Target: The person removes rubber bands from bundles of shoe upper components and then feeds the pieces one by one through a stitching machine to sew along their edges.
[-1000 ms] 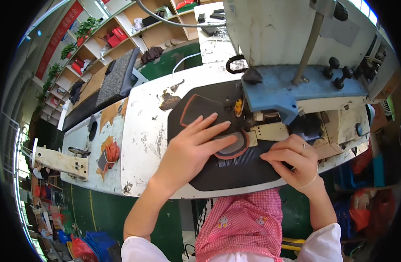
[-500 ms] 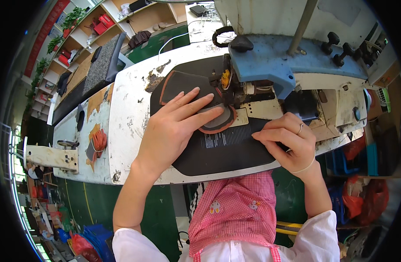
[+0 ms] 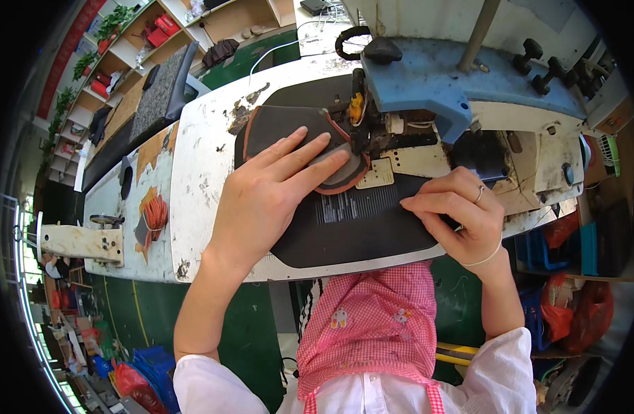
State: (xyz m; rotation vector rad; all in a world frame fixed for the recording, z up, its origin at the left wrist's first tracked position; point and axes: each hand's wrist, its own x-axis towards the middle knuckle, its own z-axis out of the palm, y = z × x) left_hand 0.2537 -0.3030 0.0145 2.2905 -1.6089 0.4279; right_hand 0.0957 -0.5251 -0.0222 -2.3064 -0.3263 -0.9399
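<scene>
A flat dark grey piece [image 3: 282, 125] with orange-red edging, like a cut shoe part, lies under the needle area of a blue and white sewing machine [image 3: 417, 86]. My left hand [image 3: 258, 196] rests flat on it, fingers stretched out and somewhat apart, fingertips close to its rounded grey end. Part of the piece is hidden beneath that hand. My right hand [image 3: 462, 210] is closed in a pinch above the right side of a black mat [image 3: 358, 245], beside its ribbed patch. Whatever the pinch may hold is too small to make out.
Left on the table lies a bundle of orange-edged pieces [image 3: 153, 215], near a beige machine arm [image 3: 82, 243]. A padded bench [image 3: 158, 93] and shelves stand farther back left. Blue bins [image 3: 541, 248] and red bags [image 3: 589, 314] are at the right.
The dark piece has turned slightly counterclockwise under my left hand, its rounded end moving a little away from me. My right hand keeps its pinch in nearly the same place.
</scene>
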